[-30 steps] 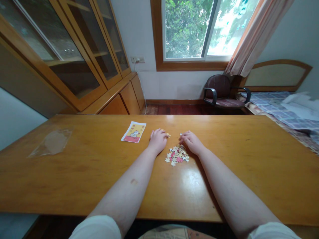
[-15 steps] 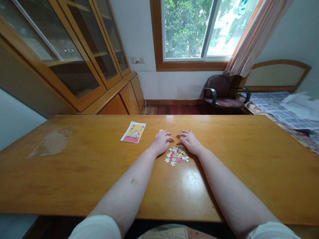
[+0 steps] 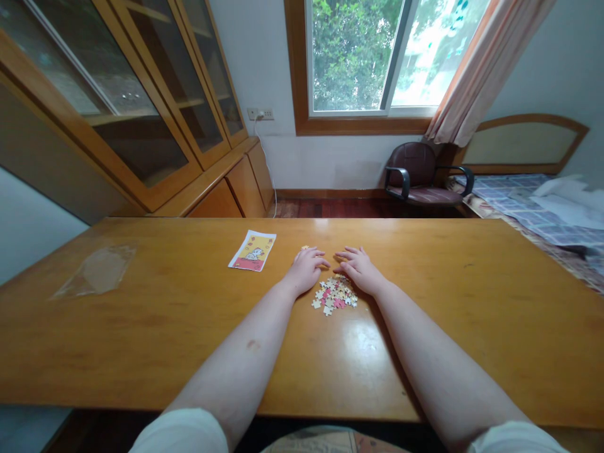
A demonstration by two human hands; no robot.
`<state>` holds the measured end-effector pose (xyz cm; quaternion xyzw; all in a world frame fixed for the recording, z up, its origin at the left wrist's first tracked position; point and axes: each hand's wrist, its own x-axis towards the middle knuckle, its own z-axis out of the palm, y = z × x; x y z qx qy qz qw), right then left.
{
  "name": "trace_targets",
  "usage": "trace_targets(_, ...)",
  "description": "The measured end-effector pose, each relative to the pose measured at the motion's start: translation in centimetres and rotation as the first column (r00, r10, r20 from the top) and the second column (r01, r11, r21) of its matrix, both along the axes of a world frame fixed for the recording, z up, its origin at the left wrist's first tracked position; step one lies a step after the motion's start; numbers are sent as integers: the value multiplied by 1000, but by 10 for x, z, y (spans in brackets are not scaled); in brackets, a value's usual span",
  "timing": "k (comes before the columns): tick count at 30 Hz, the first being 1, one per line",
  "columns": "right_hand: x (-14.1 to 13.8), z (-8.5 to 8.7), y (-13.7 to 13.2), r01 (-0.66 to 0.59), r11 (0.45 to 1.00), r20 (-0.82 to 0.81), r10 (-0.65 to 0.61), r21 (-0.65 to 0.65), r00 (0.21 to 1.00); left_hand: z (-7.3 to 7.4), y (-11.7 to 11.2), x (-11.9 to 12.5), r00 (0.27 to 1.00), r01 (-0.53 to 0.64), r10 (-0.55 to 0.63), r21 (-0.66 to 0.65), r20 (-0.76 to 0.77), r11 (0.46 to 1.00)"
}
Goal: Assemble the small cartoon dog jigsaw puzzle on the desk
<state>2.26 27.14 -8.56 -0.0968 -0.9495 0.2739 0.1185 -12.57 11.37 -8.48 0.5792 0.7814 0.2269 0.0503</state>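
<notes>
A small heap of jigsaw puzzle pieces (image 3: 335,294), mostly cream with some pink and yellow, lies on the wooden table (image 3: 179,327). Just beyond its left side is my left hand (image 3: 306,267), palm down with its fingers stretched toward the right. A yellowish piece (image 3: 304,248) peeks out behind that hand's knuckles. My right hand (image 3: 360,267) rests at the heap's upper right edge, fingers spread and pointing left. A gap separates the two hands' fingertips. Nothing shows in either grasp, though the undersides of both hands are hidden.
Left of my hands lies a picture card (image 3: 253,251) with a white animal on yellow and pink. A clear plastic bag (image 3: 101,270) lies flat at the table's left. Beyond the table stand a brown armchair (image 3: 418,170), a bed (image 3: 542,195) and a glass-door cabinet (image 3: 189,157).
</notes>
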Motion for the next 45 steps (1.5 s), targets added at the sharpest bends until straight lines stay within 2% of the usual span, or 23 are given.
trace_targets(6, -1, -1, 3, -66, 997, -59, 68, 37, 996, 4, -1, 4, 993, 120, -120, -43, 9, 992)
trace_targets(12, -1, -4, 2, 12, 999, 17, -13, 42, 1000, 3, -1, 5, 995, 95, -95, -39, 3, 995)
trace_targets(21, -2, -10, 9, 119, 990, -152, -130, -82, 980, 3, -2, 5, 998, -40, 34, -111, -57, 993)
trace_targets(24, -1, -8, 10, 63, 991, -150, -80, -115, 986, 4, -2, 4, 986, -145, 139, -71, -87, 987)
trace_targets(28, 0, 0, 2, -94, 992, -77, 88, -86, 993, 4, -1, 1, 957, -281, 278, -22, -77, 960)
trace_targets(31, 1, 6, -6, -138, 990, 23, 139, -31, 990, 2, 0, 0, 969, -244, 244, 2, -43, 970)
trace_targets(34, 1, 8, -9, -85, 996, 85, 82, 23, 993, 2, 0, 1, 988, -152, 153, 7, -32, 988)
trace_targets(37, 0, 3, -6, 0, 999, 69, -4, 53, 998, 3, 0, 2, 995, -93, 93, 4, -42, 996)
trace_targets(40, -1, -2, -1, 64, 996, 15, -65, 55, 998, 5, -1, 3, 995, -95, 95, -4, -42, 995)
trace_targets(45, -1, -4, -1, 69, 996, 7, -69, 49, 998, 4, 0, 3, 997, -75, 75, -22, -22, 997)
